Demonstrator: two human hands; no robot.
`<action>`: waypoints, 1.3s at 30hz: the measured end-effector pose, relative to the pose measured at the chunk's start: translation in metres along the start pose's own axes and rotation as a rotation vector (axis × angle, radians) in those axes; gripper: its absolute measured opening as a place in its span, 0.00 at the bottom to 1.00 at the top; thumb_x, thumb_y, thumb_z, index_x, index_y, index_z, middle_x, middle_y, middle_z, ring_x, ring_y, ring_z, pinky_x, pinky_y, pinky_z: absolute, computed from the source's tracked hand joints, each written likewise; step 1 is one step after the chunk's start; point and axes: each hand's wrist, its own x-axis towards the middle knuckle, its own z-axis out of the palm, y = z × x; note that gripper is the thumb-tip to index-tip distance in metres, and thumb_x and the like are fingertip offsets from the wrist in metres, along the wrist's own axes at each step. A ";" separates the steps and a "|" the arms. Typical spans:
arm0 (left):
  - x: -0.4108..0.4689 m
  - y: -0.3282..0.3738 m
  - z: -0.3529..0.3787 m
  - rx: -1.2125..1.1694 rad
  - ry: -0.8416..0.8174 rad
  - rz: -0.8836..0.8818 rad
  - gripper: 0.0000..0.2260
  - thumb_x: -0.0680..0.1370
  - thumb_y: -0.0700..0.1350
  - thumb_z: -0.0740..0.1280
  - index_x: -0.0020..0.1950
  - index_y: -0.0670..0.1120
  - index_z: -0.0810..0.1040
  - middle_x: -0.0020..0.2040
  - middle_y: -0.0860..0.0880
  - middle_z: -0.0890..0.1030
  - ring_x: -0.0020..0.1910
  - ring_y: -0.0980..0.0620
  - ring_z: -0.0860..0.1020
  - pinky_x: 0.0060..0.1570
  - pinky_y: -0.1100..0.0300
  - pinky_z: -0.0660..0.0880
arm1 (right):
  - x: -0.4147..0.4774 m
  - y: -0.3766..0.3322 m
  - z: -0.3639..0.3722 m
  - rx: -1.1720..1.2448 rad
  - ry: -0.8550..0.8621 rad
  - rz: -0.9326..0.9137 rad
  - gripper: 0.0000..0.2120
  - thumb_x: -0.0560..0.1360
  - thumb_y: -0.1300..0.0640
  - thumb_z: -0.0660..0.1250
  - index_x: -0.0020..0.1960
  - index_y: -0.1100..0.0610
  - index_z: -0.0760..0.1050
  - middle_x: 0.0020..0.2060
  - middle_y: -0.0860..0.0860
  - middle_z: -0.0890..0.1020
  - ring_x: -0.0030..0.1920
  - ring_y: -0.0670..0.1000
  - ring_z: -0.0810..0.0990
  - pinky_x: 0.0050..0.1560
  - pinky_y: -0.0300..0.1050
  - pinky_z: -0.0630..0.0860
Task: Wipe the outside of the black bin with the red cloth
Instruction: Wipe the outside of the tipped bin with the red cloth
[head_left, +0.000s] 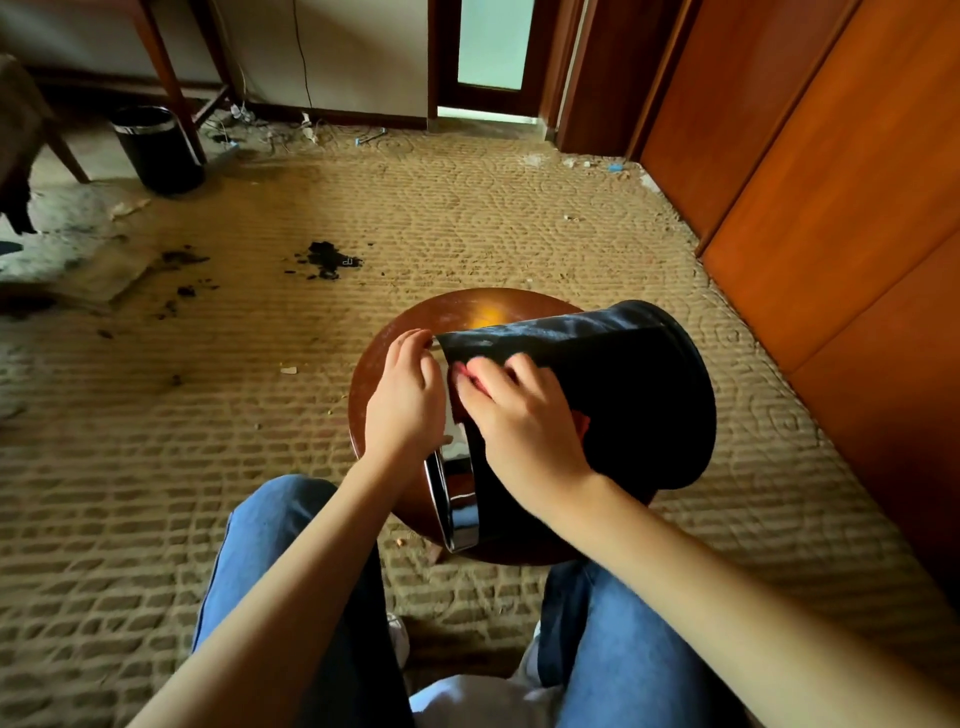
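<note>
The black bin (634, 395) lies on its side on a small round wooden table (415, 322), its chrome-rimmed mouth toward me and its base pointing away to the right. My left hand (405, 395) grips the rim at the mouth, fingers curled over its edge. My right hand (519, 410) presses the red cloth (464, 371) against the bin's outer wall near the rim; only small bits of red show beside the fingers and past the palm.
A second black bin (156, 148) stands at the far left by a desk leg. Dark debris (327, 260) lies on the patterned carpet (208, 441). Wooden wardrobe doors (831, 182) line the right side. My knees in jeans flank the table.
</note>
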 end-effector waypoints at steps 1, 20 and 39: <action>0.002 0.000 0.000 -0.013 0.003 -0.010 0.18 0.82 0.41 0.51 0.70 0.44 0.69 0.70 0.48 0.69 0.68 0.52 0.69 0.60 0.63 0.62 | -0.012 0.000 -0.004 0.018 0.008 -0.038 0.14 0.76 0.65 0.58 0.51 0.61 0.81 0.48 0.55 0.81 0.41 0.57 0.75 0.38 0.48 0.71; 0.002 -0.003 -0.002 0.023 0.005 0.031 0.18 0.80 0.45 0.51 0.68 0.45 0.71 0.69 0.49 0.72 0.66 0.50 0.70 0.63 0.55 0.66 | -0.001 0.043 -0.014 0.120 -0.096 0.075 0.12 0.69 0.68 0.62 0.44 0.59 0.82 0.42 0.54 0.80 0.39 0.59 0.75 0.33 0.46 0.73; 0.002 -0.004 0.004 -0.051 0.034 0.004 0.17 0.82 0.42 0.52 0.69 0.45 0.70 0.69 0.48 0.71 0.66 0.52 0.70 0.60 0.63 0.63 | 0.006 0.131 -0.052 -0.140 -0.334 0.582 0.12 0.76 0.65 0.60 0.56 0.58 0.77 0.54 0.58 0.74 0.54 0.61 0.72 0.53 0.51 0.71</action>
